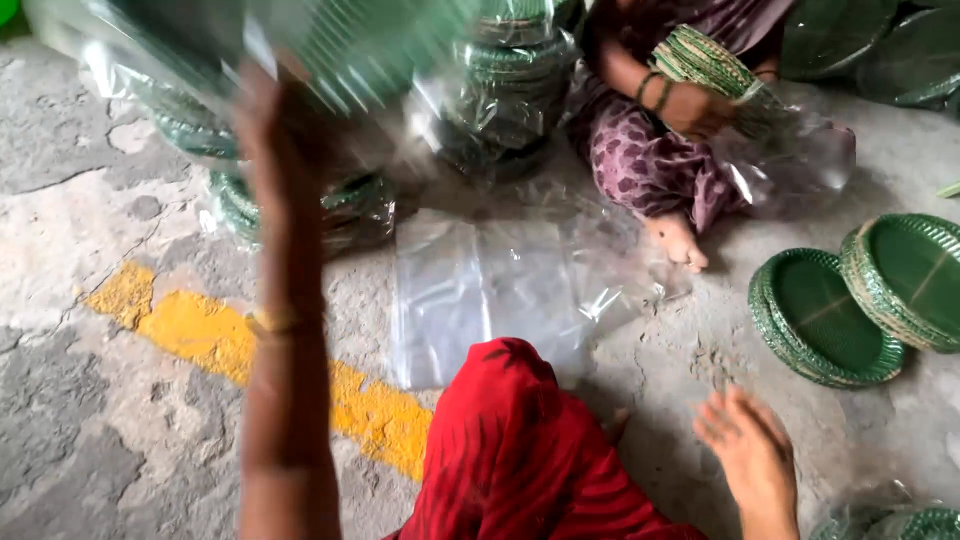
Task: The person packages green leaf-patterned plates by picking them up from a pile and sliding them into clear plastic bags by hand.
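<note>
the person's left hand [262, 95] is raised high at the end of a blurred, outstretched arm with a thin bangle at the wrist, and it grips a clear plastic bag packed with green ribbed paper plates [330, 45], which hangs smeared by motion across the top of the view. the right hand [750, 450] hovers low over the grey concrete floor [90, 440] with its fingers spread wide and nothing in them, near a stack of round green paper plates [820, 318] lying loose on the floor. just beside that stack, and leaning onto it, is a second stack of green plates with pale edges [905, 275]. a pile of flat clear plastic bags [500, 290] lies on the floor between the person's red-clothed knee [510, 450] and more bagged plate bundles [510, 75] stacked further back. a worn yellow painted stripe [200, 335] crosses the concrete at the left. at the top right sits another person in purple patterned cloth, whose hand [700, 108] holds a tilted bundle of green plates [715, 70] at the mouth of a clear bag.
</note>
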